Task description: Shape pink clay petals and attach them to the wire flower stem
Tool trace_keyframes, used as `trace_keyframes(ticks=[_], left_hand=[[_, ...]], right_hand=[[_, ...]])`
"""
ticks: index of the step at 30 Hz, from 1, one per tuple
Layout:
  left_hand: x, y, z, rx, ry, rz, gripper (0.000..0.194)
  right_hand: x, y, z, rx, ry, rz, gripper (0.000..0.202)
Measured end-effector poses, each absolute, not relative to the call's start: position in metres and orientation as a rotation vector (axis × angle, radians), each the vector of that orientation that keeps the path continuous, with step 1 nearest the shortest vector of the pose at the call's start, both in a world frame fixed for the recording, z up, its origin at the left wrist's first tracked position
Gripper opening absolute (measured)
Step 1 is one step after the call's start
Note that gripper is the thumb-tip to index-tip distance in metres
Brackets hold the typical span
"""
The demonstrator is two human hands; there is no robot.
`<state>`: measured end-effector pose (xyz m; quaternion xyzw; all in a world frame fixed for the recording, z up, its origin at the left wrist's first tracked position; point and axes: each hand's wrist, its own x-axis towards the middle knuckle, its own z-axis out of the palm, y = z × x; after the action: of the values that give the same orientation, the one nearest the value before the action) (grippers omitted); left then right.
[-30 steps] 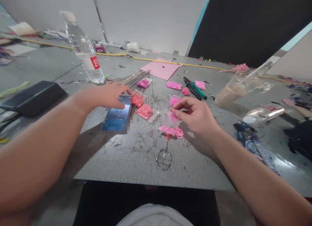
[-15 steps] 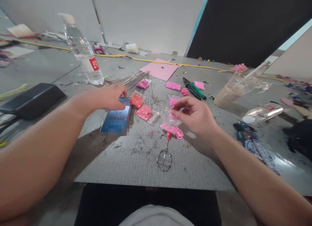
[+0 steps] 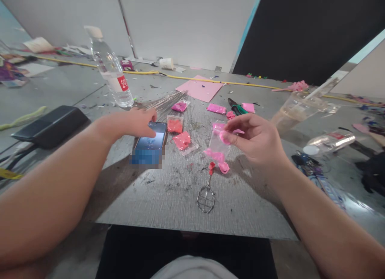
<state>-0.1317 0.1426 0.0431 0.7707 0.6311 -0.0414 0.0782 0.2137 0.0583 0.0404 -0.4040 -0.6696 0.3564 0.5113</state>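
My right hand (image 3: 251, 136) pinches a small clear plastic bag (image 3: 215, 142) between thumb and fingers. Soft pink material shows in its bottom, and a pink piece (image 3: 224, 137) is at the fingertips; whether it is inside the bag I cannot tell. Below lies a loose pink curled piece (image 3: 224, 167). My left hand (image 3: 135, 122) is over the phone (image 3: 152, 140), thumb stretched across its lit screen and apart from the fingers. Nearer me, a round wire frame with crossed wires (image 3: 206, 201) has a red piece (image 3: 211, 166) at its stem's end.
Coral packets (image 3: 175, 124) lie between my hands. Behind are thin wires (image 3: 168, 100), a pink sheet (image 3: 200, 88) and green-handled pliers (image 3: 236, 106). A water bottle (image 3: 112, 76) stands left near a black case (image 3: 52, 124). A drink cup (image 3: 290, 112) and a lying bottle (image 3: 331, 142) are right.
My right hand has raised the clear bag slightly, and the loose pink piece now shows apart below it. My left hand stays over the phone. The whole view has shifted a little.
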Motion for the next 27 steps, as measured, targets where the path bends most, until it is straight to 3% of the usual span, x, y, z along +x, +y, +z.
trace_keyframes(ticks=[4,8,10,12,15,19,22,27], left_hand=[[-0.136,0.141,0.047,2.201,1.845,-0.275,0.069],[-0.125,0.136,0.038,2.170,1.915,-0.221,0.108],[-0.121,0.136,0.033,2.153,1.954,-0.176,0.115],[-0.120,0.136,0.031,2.121,1.980,-0.057,0.106],[-0.116,0.132,0.037,2.170,1.933,0.376,0.073],[-0.091,0.108,0.045,2.167,1.315,1.050,0.044],[-0.059,0.077,0.037,1.743,0.796,1.089,0.037],[-0.013,0.023,0.019,0.945,0.573,0.825,0.041]], right_hand=[[0.212,0.057,0.041,-0.970,-1.584,0.900,0.020],[0.211,0.056,0.040,-0.945,-1.541,0.908,0.024],[0.211,0.054,0.040,-0.918,-1.518,0.908,0.030],[0.209,0.052,0.040,-0.889,-1.506,0.915,0.034],[0.205,0.046,0.040,-0.855,-1.504,0.928,0.033],[0.197,0.041,0.039,-0.823,-1.414,0.926,0.031],[0.194,0.039,0.040,-0.792,-1.366,0.990,0.029],[0.200,0.037,0.043,-0.805,-1.620,1.112,0.022]])
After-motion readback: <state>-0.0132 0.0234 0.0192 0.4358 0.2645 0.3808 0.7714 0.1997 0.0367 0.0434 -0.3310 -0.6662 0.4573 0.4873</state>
